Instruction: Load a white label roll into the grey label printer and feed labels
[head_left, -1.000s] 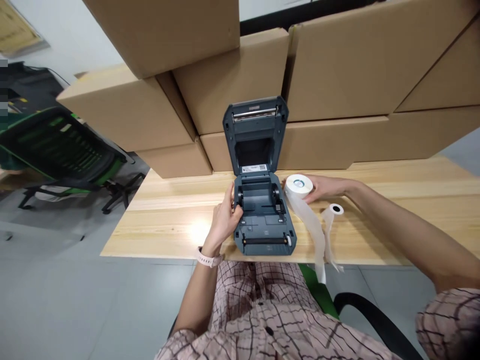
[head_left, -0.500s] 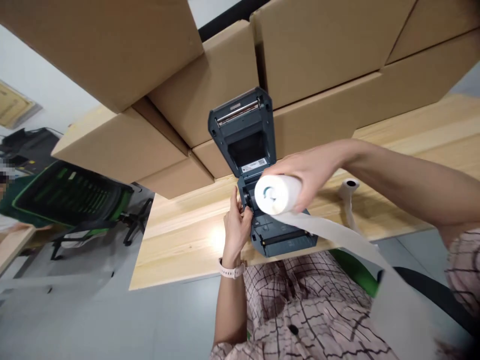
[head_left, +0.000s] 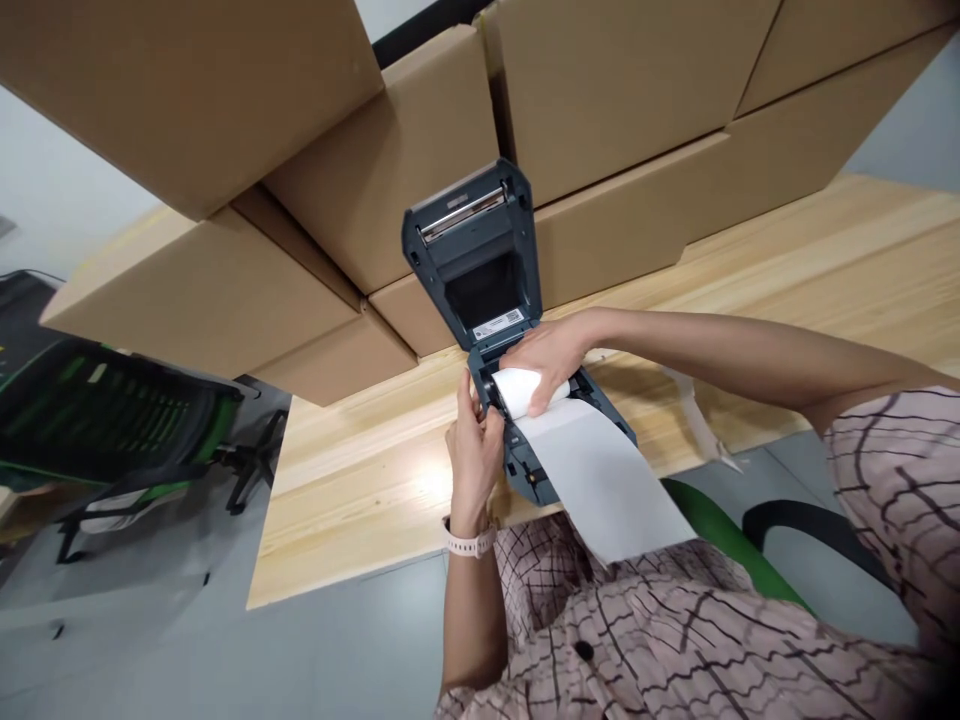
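Observation:
A dark grey label printer [head_left: 474, 252] stands on the wooden table with its lid swung up. My left hand [head_left: 475, 445] grips the left side of the printer's base, fingers along the outside and thumb at the inner edge. Inside the base lies a white label roll [head_left: 516, 391], with my right hand [head_left: 553, 352] closed over its top and right end. From the roll a wide paper strip [head_left: 611, 480] runs over the printer's front and hangs toward my lap. Strip and right hand hide much of the printer's interior.
Large cardboard boxes [head_left: 622, 90] are stacked behind the printer. The wooden table [head_left: 337, 510] ends at its front edge near my lap. Another curled paper strip [head_left: 696, 415] lies right of the printer, partly behind my arm. A green-black office chair [head_left: 135, 410] stands left.
My right hand has lowered the label roll from above the printer into its base. The loose strip has swung from the right to the printer's front. My left hand keeps its hold.

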